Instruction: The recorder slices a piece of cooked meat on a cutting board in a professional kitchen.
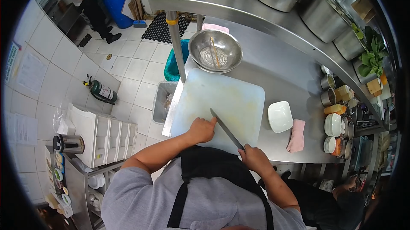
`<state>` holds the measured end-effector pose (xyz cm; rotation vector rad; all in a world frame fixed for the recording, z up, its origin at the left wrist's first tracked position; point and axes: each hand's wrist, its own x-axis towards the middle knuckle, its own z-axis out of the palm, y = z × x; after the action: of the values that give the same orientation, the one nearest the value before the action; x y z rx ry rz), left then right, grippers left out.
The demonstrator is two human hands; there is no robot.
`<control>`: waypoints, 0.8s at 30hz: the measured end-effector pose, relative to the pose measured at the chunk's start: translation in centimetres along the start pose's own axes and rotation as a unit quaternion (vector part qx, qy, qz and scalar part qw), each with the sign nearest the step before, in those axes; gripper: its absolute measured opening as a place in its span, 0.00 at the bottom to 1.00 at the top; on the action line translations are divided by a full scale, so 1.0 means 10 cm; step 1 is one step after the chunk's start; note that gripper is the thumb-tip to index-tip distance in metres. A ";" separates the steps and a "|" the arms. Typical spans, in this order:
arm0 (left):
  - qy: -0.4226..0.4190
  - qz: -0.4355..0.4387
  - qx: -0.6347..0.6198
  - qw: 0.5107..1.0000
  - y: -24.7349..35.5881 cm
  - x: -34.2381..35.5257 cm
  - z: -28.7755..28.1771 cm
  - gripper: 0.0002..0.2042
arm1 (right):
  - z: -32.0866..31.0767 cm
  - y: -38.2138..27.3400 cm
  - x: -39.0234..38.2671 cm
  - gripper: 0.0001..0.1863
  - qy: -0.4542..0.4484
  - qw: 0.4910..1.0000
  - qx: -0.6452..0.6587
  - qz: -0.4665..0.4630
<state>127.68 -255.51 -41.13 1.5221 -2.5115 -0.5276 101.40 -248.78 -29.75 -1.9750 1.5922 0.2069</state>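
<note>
My right hand (255,160) is wrapped round the handle of a long kitchen knife (229,131). Its blade slants up and left across a pale, worn cutting board (222,89). My left hand (202,130) lies low on the board, fingers curled and pressed together, one finger reaching the blade near its tip. Whether anything is inside those fingers is hidden. Past the board's far left corner stands a steel bowl (196,44) with a thin yellowish strip inside. Right of the board are a white square bowl (280,116) and a folded pink cloth (296,136).
A steel shelf (256,12) with large pots overhangs the steel table's far side. White bowls (332,124) and sauce containers (335,109) crowd the right end. Left of the table stand a grey bin (161,101) and white drawers (109,138). Another person (87,5) stands far left; a dark-clothed person is lower right.
</note>
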 end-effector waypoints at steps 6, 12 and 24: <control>-0.018 -0.006 0.010 1.000 0.02 0.02 -0.02 0.24 | 0.25 -0.06 0.30 0.20 0.018 1.000 0.022 -0.001; -0.011 -0.010 -0.004 1.000 0.02 0.03 -0.06 0.24 | 0.27 -0.15 0.57 0.20 0.044 0.998 0.038 -0.005; 0.009 -0.010 -0.018 1.000 -0.02 -0.03 0.03 0.21 | 0.43 -0.46 1.12 0.20 0.143 0.985 0.072 -0.063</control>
<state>127.89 -255.29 -41.45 1.5353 -2.4625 -0.5559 109.72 -255.38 -36.90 -2.0517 1.5965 -0.2447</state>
